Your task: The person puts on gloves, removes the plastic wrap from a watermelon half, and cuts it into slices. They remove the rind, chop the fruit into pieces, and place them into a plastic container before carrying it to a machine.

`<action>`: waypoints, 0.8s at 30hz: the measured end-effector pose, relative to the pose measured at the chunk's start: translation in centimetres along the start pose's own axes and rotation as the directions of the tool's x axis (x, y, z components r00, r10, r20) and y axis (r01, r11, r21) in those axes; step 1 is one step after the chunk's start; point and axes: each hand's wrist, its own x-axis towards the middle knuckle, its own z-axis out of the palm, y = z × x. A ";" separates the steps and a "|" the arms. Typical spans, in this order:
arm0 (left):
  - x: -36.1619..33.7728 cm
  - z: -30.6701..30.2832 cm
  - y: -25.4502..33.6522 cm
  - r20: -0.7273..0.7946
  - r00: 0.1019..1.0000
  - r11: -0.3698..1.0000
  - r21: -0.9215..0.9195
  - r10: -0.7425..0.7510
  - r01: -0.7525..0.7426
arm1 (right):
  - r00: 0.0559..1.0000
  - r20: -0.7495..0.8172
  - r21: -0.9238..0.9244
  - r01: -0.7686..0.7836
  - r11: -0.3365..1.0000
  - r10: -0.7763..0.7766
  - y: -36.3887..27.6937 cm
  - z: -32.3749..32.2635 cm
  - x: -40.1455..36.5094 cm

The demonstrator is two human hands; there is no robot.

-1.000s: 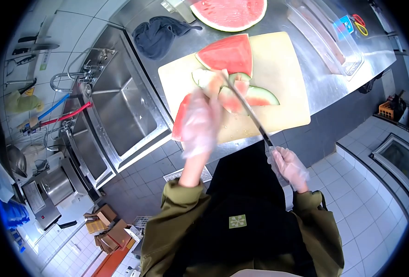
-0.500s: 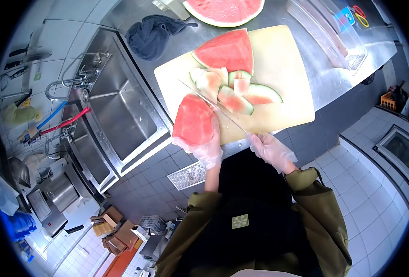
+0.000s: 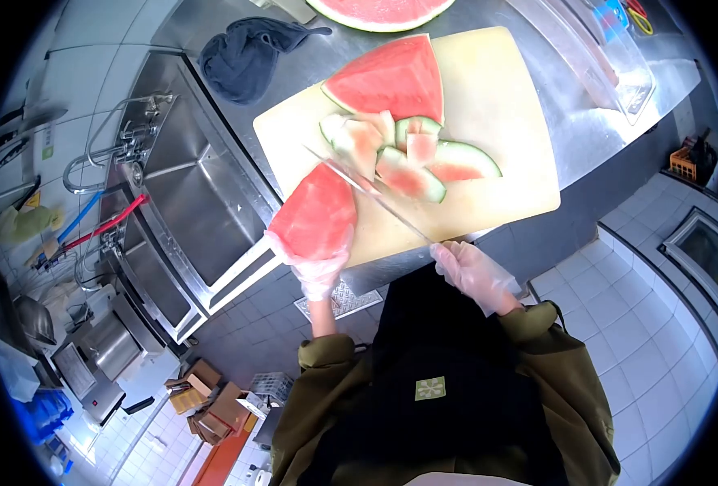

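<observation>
My left hand (image 3: 320, 267), in a clear glove, grips a peeled chunk of red watermelon (image 3: 314, 212) at the near left corner of the cream cutting board (image 3: 497, 105). In my gloved right hand (image 3: 474, 274) is the handle end of a long knife (image 3: 391, 209). Its blade points up and left across the board, just right of the chunk. Cut rind pieces (image 3: 410, 175) lie in the middle of the board, beyond the blade. Behind them rests a large watermelon wedge (image 3: 391, 79) with its rind on.
A steel sink (image 3: 205, 194) lies to the left. Beyond the board are a dark cloth (image 3: 245, 61) and a cut watermelon half (image 3: 383, 10). At the upper right stands a clear plastic container (image 3: 636, 91), with red and yellow scissors (image 3: 639, 18) past it.
My left hand has moved left with the watermelon chunk, away from the knife. The knife stays slanted over the board, and the view has shifted slightly.
</observation>
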 end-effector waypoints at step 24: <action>0.2 -1.0 -2.0 -0.067 0.979 0.981 0.033 0.193 -0.191 | 0.998 -0.069 0.054 0.004 0.999 0.000 -1.7 6.7 -0.6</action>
